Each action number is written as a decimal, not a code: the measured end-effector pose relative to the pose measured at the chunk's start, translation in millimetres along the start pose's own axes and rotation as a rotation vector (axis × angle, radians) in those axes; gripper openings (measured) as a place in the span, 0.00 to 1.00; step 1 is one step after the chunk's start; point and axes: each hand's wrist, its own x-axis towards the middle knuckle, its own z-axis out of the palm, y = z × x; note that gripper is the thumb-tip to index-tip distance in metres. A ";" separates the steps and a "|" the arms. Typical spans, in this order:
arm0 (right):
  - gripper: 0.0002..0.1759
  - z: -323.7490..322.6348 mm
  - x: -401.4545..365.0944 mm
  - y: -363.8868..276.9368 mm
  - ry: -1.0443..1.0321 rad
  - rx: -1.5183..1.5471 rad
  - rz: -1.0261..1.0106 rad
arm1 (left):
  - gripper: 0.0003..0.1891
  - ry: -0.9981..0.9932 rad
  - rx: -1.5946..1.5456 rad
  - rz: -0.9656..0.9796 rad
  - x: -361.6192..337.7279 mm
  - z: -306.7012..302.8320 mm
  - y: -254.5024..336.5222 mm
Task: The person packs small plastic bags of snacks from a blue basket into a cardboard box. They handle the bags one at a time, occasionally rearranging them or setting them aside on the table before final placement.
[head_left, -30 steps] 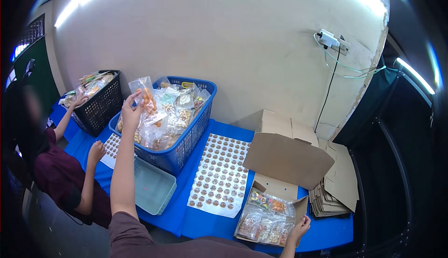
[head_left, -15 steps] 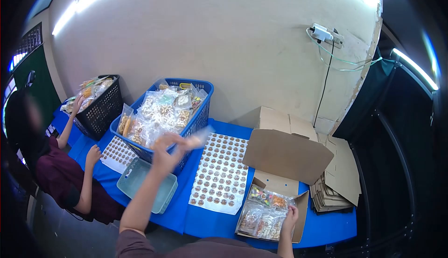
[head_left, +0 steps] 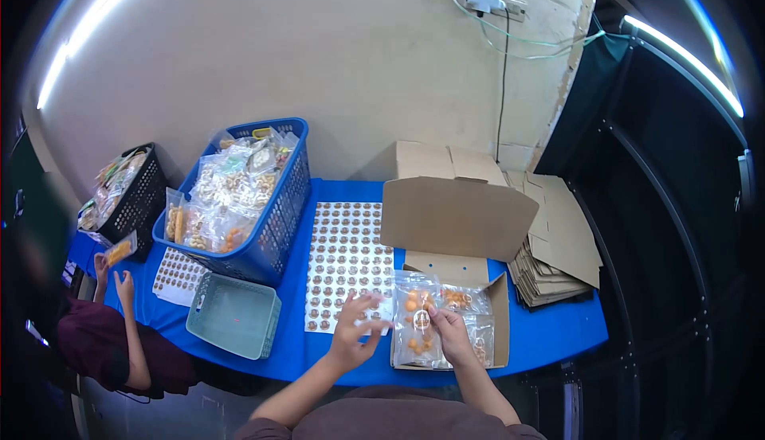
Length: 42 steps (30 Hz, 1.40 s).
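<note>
My right hand grips a clear plastic snack packet holding orange round pieces, held over the open cardboard box. A round brown-and-white sticker shows on the packet beside my thumb. To its left, my left hand hovers by the lower right part of the sticker sheet, fingers apart and nothing visible in them. Inside the box lie more clear snack packets, partly hidden by the held one and my right hand.
A blue basket heaped with snack packets stands left, with a pale green tray before it. Flattened cardboard boxes are stacked right. At far left, a co-worker's hands hold a packet near a black basket.
My left hand has come from the blue basket towards the box and is now empty. A packet is now in my right hand, which was at the box's packets. The view has shifted right.
</note>
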 end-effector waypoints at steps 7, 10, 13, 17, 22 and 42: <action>0.13 2.8 -15.9 22.5 0.027 -0.563 -0.366 | 0.25 -0.078 -1.257 -1.010 -55.1 61.4 8.6; 0.16 7.0 -13.3 23.3 0.046 -0.688 -0.455 | 0.23 -0.060 -1.144 -0.990 -50.8 71.3 18.8; 0.19 1.7 -17.5 18.3 -0.135 -0.478 -0.026 | 0.21 -0.098 -1.027 -0.894 -55.2 75.2 23.2; 0.16 -2.9 -19.6 27.3 -0.201 -0.188 0.078 | 0.21 -0.069 -1.038 -0.879 -63.1 85.4 21.1; 0.18 -11.9 -19.4 34.7 -0.169 -0.136 0.060 | 0.22 -0.031 -1.084 -1.006 -54.3 79.6 30.5; 0.24 -83.6 32.0 -29.3 0.224 -0.121 -0.281 | 0.18 0.418 -0.725 -0.635 26.5 26.6 -24.0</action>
